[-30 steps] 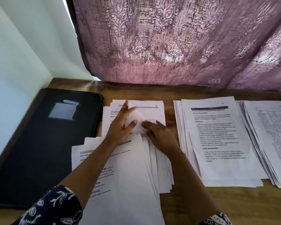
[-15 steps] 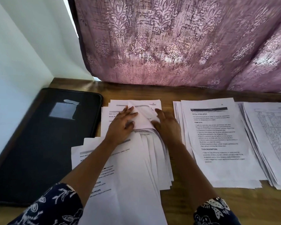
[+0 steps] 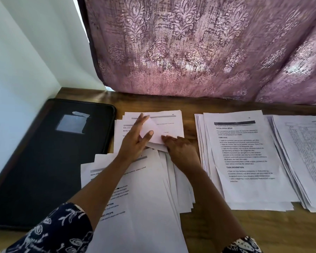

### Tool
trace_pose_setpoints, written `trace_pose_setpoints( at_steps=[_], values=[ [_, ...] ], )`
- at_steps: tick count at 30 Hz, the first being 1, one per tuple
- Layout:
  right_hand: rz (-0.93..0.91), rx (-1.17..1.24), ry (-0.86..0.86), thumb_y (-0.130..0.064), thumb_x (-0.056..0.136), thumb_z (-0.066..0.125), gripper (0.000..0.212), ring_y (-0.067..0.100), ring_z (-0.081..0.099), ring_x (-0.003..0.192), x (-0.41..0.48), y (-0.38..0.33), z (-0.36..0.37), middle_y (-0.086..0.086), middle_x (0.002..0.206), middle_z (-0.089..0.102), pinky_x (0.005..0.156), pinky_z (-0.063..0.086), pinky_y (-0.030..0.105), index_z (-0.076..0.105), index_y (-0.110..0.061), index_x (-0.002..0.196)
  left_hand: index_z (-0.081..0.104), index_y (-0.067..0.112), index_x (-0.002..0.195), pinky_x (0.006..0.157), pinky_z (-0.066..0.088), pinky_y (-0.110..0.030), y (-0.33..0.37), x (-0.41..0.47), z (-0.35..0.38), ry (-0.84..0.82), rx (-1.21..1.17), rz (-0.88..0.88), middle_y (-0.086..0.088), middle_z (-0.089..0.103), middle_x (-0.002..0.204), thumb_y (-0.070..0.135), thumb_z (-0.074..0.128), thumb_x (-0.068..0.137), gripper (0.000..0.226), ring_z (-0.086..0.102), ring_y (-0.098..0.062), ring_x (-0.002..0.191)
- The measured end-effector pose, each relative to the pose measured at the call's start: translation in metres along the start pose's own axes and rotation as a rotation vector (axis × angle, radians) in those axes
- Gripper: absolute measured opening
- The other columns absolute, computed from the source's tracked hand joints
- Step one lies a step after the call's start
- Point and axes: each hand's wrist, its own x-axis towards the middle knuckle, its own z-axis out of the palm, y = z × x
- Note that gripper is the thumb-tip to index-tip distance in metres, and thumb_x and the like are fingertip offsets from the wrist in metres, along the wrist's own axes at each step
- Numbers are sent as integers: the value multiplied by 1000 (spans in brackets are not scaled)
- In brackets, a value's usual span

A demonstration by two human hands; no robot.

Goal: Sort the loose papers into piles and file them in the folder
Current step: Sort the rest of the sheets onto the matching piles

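Lying nearest: fanned loose papers (image 3: pixel 150 203) on wooden table (image 3: pixel 281 232), under both forearms. Left hand (image 3: pixel 134 143) pinching turned-up sheet (image 3: pixel 154 131), thumb on top, fingers straight behind. Right hand (image 3: pixel 181 149) flat, fingertips pressing same sheet's lower edge. Closed black folder (image 3: pixel 49 161) at left; printed pile (image 3: pixel 244 161) and table-form pile (image 3: pixel 305 154) at right. Mauve curtain (image 3: pixel 208 52) behind.

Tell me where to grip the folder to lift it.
Its right edge, far half, coming from the right. The folder lies flat and closed with its left side against the wall, and papers cover the near part of that edge.
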Motion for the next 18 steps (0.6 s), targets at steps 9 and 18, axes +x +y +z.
trace_pose_setpoints(
  at_steps=[9,18],
  values=[
    [440,156,-440,-37,95,53,62,32,38,136,45,45,1,13,150,38,112,33,44,31,-12,147,52,19,138,101,23,-15,-1,1,1,-39,216,13,7,14,160,24,52,98,40,32,-16,141],
    [770,468,-41,-30,87,69,58,25,65,101,25,13,-6,6,123,64,83,51,32,43,-21,138,52,21,137,108,31,-29,-8,2,2,-63,220,10,8,30,155,25,52,98,39,34,-16,141]
  ],
)
